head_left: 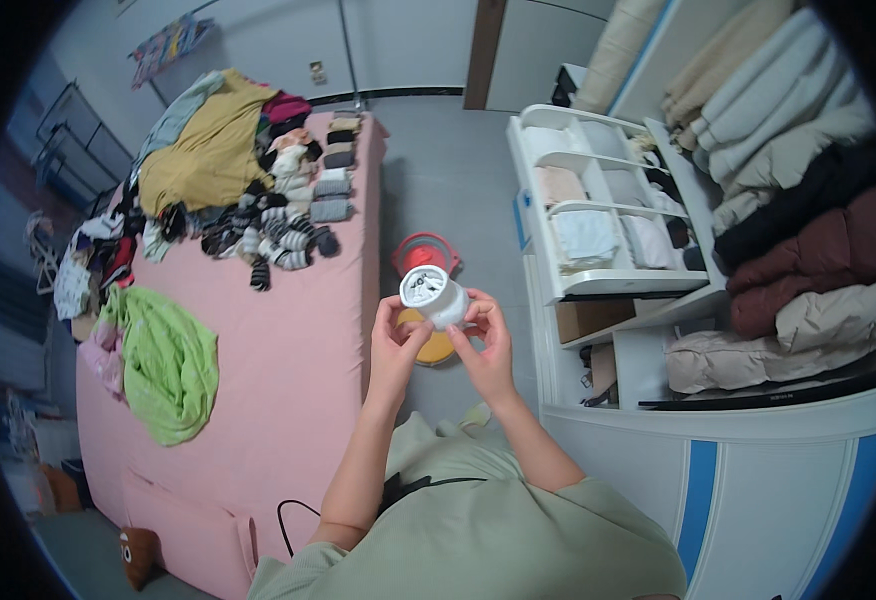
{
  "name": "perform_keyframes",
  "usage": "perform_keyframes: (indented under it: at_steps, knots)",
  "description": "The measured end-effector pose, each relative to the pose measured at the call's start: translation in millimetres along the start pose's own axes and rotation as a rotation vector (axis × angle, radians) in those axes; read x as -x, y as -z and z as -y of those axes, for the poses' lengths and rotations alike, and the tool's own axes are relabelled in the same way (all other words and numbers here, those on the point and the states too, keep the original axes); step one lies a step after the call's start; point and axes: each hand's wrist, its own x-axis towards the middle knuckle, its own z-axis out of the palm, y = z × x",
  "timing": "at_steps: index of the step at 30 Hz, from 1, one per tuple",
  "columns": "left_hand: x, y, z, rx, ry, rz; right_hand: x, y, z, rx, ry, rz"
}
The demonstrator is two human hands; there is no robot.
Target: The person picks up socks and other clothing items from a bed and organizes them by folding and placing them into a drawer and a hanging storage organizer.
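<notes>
Between my two hands, in front of my body, is a white cup-shaped thing [445,308]. Its round rim faces up and away from me, and inside it show dark and white patches that I cannot make out. My left hand [398,338] pinches its left side with thumb and fingers. On the other side, my right hand [486,340] grips it the same way, thumb toward the bottom. Below the hands, partly hidden by them, is a round yellow top [435,351], and just beyond it a red round tub [426,244] on the floor.
To the left stands a pink-covered bed [278,390] with heaped clothes [203,145], loose socks [283,235], a row of folded socks [333,187] and a green cloth [168,365]. At the right, a divided white drawer [583,275] juts from a wardrobe with hanging coats [808,250].
</notes>
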Motion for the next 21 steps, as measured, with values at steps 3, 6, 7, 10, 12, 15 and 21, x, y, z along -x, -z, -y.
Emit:
perform_keyframes:
  at_steps: [3, 6, 7, 10, 12, 15, 21]
  knots:
    - [-10.5, -46.1, 10.5, -0.043, -0.017, 0.055, -9.8, 46.2, 4.6, 0.006, -0.002, -0.057]
    - [-18.7, -91.0, 21.4, -0.081, -0.017, 0.120, -17.8, 92.5, 9.2, 0.022, 0.008, -0.113]
    - [-19.5, -105.7, 24.8, -0.088, -0.010, 0.142, -18.7, 107.1, 9.4, 0.005, 0.013, -0.135]
    - [-21.1, -145.9, 33.8, -0.105, 0.003, 0.236, -18.3, 144.2, 17.4, -0.015, 0.028, -0.227]
    - [-22.2, -169.6, 43.7, -0.099, 0.000, 0.273, -18.9, 165.2, 23.9, -0.002, 0.027, -0.270]
    - [-24.2, -195.2, 57.3, -0.100, 0.035, 0.345, -16.3, 194.8, 28.5, 0.035, -0.006, -0.308]
    - [-34.9, -228.0, 66.3, -0.159, 0.083, 0.487, -15.7, 225.5, 26.9, 0.098, -0.039, -0.407]
